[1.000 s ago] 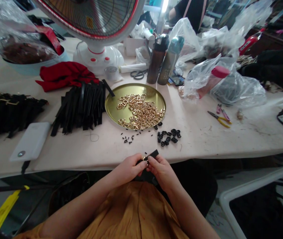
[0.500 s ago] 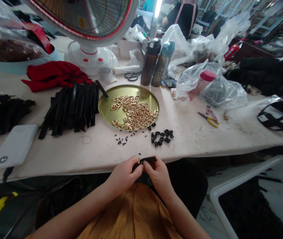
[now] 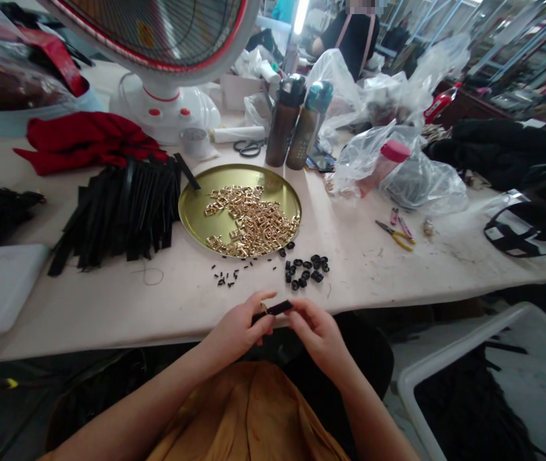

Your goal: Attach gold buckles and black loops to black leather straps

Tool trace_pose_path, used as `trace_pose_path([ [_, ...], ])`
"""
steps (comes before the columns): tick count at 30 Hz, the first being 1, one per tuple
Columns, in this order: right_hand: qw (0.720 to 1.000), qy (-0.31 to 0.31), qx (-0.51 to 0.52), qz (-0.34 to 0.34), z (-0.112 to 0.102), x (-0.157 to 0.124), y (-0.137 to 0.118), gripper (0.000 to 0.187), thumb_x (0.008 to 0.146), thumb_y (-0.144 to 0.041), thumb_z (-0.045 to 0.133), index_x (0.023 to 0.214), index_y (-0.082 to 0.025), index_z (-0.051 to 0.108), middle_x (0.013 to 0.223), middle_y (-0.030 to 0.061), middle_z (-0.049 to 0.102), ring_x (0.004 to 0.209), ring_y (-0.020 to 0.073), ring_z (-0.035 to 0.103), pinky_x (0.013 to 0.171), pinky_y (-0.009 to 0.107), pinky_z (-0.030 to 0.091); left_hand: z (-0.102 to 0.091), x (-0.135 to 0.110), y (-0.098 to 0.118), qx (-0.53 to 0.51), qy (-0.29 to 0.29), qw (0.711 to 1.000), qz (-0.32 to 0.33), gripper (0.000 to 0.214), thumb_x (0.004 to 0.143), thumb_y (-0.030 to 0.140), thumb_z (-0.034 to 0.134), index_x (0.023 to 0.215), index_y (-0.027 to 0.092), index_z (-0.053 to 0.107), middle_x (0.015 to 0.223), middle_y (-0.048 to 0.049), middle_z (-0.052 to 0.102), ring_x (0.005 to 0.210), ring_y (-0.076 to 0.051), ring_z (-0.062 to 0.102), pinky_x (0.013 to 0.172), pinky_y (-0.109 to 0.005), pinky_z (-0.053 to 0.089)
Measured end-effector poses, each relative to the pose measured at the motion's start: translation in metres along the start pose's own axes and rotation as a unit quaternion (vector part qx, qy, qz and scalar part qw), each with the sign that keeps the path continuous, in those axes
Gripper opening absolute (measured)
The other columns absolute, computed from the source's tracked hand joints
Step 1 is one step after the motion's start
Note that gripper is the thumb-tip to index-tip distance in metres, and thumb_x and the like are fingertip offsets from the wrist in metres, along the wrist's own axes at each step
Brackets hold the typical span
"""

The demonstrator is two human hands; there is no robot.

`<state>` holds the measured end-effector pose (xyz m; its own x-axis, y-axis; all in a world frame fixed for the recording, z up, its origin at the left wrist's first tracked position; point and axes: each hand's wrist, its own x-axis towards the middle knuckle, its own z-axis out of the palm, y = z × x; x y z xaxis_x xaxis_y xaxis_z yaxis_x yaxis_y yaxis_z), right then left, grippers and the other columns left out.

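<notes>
A short black strap [image 3: 280, 308] with a small gold buckle [image 3: 264, 308] on it is held over the table's front edge. My left hand [image 3: 238, 328] is closed on the strap beside the buckle, its index finger raised. With thumb and fingertips, my right hand [image 3: 319, 330] pinches the strap's right end. Beyond my hands lie several black rings [image 3: 317, 277] and tiny black pins [image 3: 222, 280]. Behind them sits a round gold tray [image 3: 193, 214] bearing a heap of gold buckles [image 3: 265, 224]. A pile of black straps [image 3: 126, 208] lies to its left.
A white fan [image 3: 171, 115], red cloth [image 3: 90, 141] and two bottles [image 3: 283, 121] stand or lie at the back. Yellow-handled pliers [image 3: 400, 239] and plastic bags [image 3: 411, 173] are on the right. A white bin [image 3: 407, 378] with black material is below the table's right side. A person [image 3: 354, 38] is in the background.
My right hand has shifted slightly right, away from the left, and more of the strap shows between them. My left index finger has lifted. The whole view has swung slightly.
</notes>
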<state>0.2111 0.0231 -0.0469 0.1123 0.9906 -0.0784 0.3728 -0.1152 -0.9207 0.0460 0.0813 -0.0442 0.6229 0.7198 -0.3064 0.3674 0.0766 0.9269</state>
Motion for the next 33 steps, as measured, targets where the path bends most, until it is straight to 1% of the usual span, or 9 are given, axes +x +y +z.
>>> trace_pose_path([
  [3,0.973,0.123,-0.194,-0.018,-0.016,0.027,0.016,0.017,0.08,-0.029,0.047,0.089,-0.019,0.057,0.082,0.006,0.057,0.069,0.0179,0.052,0.067,0.032,0.04,0.003,0.008,0.001,0.034,-0.002,0.999,0.008,0.026,0.081,0.032,0.038,0.092,0.018,0.056,0.058,0.0036,0.053,0.052,-0.011,0.048,0.051,-0.02,0.035],
  [6,0.94,0.111,-0.322,-0.032,-0.02,0.048,0.029,0.014,0.078,-0.025,0.047,0.085,-0.018,0.058,0.082,0.009,0.057,0.069,0.0197,0.051,0.067,0.034,0.039,0.004,0.012,-0.004,0.031,0.025,0.999,-0.005,0.026,0.081,0.036,0.037,0.077,0.017,0.054,0.054,0.004,0.05,0.048,-0.01,0.045,0.047,-0.02,0.032],
  [8,0.936,0.104,-0.333,-0.035,-0.019,0.053,0.033,0.015,0.078,-0.022,0.046,0.084,-0.017,0.059,0.082,0.0101,0.058,0.072,0.0214,0.052,0.069,0.035,0.039,0.004,0.012,-0.006,0.025,0.03,0.999,-0.011,0.027,0.081,0.038,0.037,0.074,0.017,0.052,0.052,0.0046,0.049,0.046,-0.009,0.043,0.046,-0.02,0.03],
  [11,0.964,0.135,-0.23,-0.005,-0.02,0.05,0.027,0.016,0.076,-0.026,0.048,0.085,-0.017,0.058,0.082,0.0086,0.06,0.075,0.0214,0.053,0.072,0.036,0.039,0.003,0.01,-0.006,0.018,0.028,0.999,-0.013,0.028,0.081,0.04,0.038,0.072,0.017,0.051,0.051,0.0048,0.048,0.047,-0.009,0.042,0.046,-0.02,0.029],
  [14,0.993,0.095,0.01,0.074,-0.019,0.038,0.01,0.021,0.074,-0.034,0.053,0.086,-0.018,0.057,0.073,0.0033,0.06,0.063,0.0159,0.052,0.064,0.032,0.041,0.003,0.009,0.0,0.004,0.046,0.999,0.001,0.03,0.082,0.042,0.037,0.068,0.017,0.048,0.051,0.0048,0.046,0.048,-0.009,0.041,0.047,-0.019,0.03],
  [18,0.958,0.006,0.26,0.121,-0.005,0.021,-0.007,0.027,0.074,-0.04,0.056,0.09,-0.019,0.058,0.061,-0.0027,0.055,0.051,0.009,0.046,0.052,0.023,0.037,0.006,0.01,0.008,-0.017,0.063,0.998,0.017,0.032,0.082,0.043,0.038,0.068,0.017,0.049,0.051,0.005,0.045,0.047,-0.009,0.039,0.047,-0.019,0.03],
  [21,0.943,-0.012,0.302,0.141,0.005,0.014,-0.01,0.03,0.073,-0.04,0.057,0.094,-0.019,0.058,0.063,-0.0025,0.056,0.051,0.0081,0.046,0.052,0.022,0.037,0.005,0.006,0.01,-0.004,0.054,0.998,0.023,0.03,0.082,0.04,0.037,0.072,0.016,0.052,0.051,0.0051,0.045,0.048,-0.009,0.041,0.048,-0.019,0.031],
  [28,0.943,-0.048,0.293,0.151,0.007,0.006,-0.012,0.035,0.073,-0.034,0.056,0.105,-0.02,0.054,0.071,-0.0009,0.061,0.055,0.009,0.049,0.056,0.024,0.041,0.001,-0.005,0.011,0.077,0.06,0.995,0.03,0.027,0.082,0.035,0.038,0.072,0.018,0.056,0.054,0.0044,0.05,0.055,-0.011,0.046,0.053,-0.021,0.032],
  [33,0.947,-0.017,0.288,0.141,0.007,0.005,-0.005,0.027,0.075,-0.04,0.055,0.091,-0.018,0.058,0.07,0.0003,0.062,0.055,0.009,0.049,0.055,0.024,0.039,0.002,-0.004,0.008,0.06,0.057,0.996,0.026,0.029,0.082,0.038,0.037,0.071,0.017,0.054,0.053,0.0044,0.049,0.051,-0.01,0.046,0.05,-0.02,0.031],
])
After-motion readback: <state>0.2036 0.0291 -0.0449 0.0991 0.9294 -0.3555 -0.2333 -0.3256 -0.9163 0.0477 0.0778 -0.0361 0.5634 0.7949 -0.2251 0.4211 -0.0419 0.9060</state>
